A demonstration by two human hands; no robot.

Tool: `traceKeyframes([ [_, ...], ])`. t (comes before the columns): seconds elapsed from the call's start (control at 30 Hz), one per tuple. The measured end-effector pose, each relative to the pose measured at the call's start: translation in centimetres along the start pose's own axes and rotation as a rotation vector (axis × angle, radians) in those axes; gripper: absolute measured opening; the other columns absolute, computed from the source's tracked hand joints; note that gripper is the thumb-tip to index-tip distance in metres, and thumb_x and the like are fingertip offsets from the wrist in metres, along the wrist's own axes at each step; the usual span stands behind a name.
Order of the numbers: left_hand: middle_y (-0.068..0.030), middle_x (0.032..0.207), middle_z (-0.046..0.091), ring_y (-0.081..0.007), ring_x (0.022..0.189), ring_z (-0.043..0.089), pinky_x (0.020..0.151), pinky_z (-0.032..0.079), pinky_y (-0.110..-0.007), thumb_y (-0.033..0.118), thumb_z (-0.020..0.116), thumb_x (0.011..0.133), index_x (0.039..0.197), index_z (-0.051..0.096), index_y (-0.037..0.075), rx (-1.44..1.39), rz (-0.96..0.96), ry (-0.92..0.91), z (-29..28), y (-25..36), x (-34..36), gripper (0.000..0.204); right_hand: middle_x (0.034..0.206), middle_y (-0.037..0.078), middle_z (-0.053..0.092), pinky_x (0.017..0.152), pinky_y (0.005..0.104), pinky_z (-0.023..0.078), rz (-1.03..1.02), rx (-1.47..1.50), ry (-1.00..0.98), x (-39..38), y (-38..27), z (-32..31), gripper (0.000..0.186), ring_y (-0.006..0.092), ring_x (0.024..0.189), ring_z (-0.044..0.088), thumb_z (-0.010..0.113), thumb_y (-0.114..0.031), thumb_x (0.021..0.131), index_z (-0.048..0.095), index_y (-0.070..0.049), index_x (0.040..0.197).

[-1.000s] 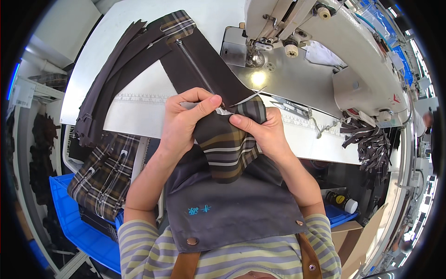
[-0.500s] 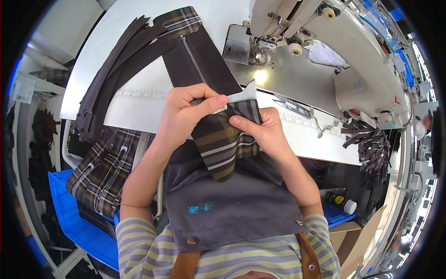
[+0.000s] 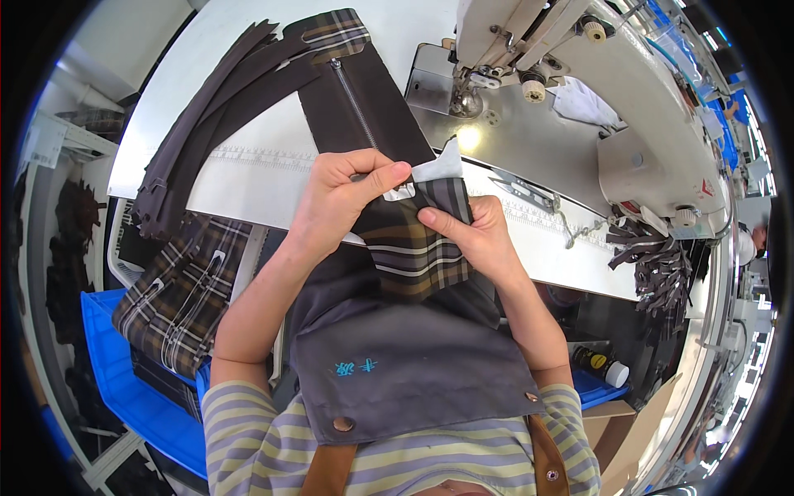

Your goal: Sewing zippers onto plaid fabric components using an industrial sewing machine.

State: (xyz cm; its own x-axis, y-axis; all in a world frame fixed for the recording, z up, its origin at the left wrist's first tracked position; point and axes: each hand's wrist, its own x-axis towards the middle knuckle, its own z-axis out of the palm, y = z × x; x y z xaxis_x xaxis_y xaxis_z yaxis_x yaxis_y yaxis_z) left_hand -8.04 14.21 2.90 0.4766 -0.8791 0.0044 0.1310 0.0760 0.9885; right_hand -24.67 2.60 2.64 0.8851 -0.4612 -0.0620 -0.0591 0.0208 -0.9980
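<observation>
My left hand [image 3: 343, 194] pinches the upper left edge of a brown-and-black plaid fabric piece [image 3: 413, 256], thumb on top. A white backing layer [image 3: 441, 164] sticks up from its top edge, and a small whitish opening or patch shows beside my left thumb. My right hand [image 3: 480, 236] grips the right side of the same piece, its thumb on the face and its fingers hidden behind. Beyond the hands lies a dark fabric panel [image 3: 321, 112] with a metal zipper [image 3: 354, 103] and a plaid far end; its near end passes behind my left hand.
A sewing machine [image 3: 662, 124] stands at the right, with metal snips [image 3: 525, 194] in front of it. Dark strips [image 3: 198, 124] hang over the left table edge. Below them, plaid pieces [image 3: 186, 289] lie over a blue bin [image 3: 136, 413]. Dark scraps [image 3: 657, 260] hang at right.
The plaid piece's lower part has swung right and spread flatter, and more of the whitish patch by my left thumb shows. Both hands keep their grip. The whole view has shifted slightly.
</observation>
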Motion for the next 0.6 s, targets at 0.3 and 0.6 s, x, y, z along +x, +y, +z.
traceKeyframes([
  [0.3, 0.0055, 0.061, 0.056, -0.0003, 0.060, 0.045, 0.052, 0.034, -0.019, 0.018, 0.072, 0.084, 0.074, 0.070, -0.001, 0.075, 0.022, -0.018, 0.0, 0.0, 0.0, 0.021, 0.085, 0.001, 0.065, 0.070, 0.0240, 0.045, 0.037, -0.015, -0.022, -0.6, -0.2, -0.8, 0.019, 0.0056, 0.077, 0.055, 0.068, -0.013, 0.087, 0.068, 0.003, 0.097],
  [0.6, 0.0000, 0.062, 0.061, -0.0031, 0.058, 0.051, 0.053, 0.039, -0.019, 0.022, 0.061, 0.092, 0.078, 0.070, -0.001, 0.123, 0.067, -0.027, 0.1, -0.1, -1.0, 0.029, 0.073, 0.006, 0.061, 0.064, 0.0266, 0.045, -0.082, -0.371, -0.012, -1.3, -0.4, -0.8, 0.018, 0.0092, 0.070, 0.055, 0.068, -0.012, 0.084, 0.063, 0.006, 0.085],
])
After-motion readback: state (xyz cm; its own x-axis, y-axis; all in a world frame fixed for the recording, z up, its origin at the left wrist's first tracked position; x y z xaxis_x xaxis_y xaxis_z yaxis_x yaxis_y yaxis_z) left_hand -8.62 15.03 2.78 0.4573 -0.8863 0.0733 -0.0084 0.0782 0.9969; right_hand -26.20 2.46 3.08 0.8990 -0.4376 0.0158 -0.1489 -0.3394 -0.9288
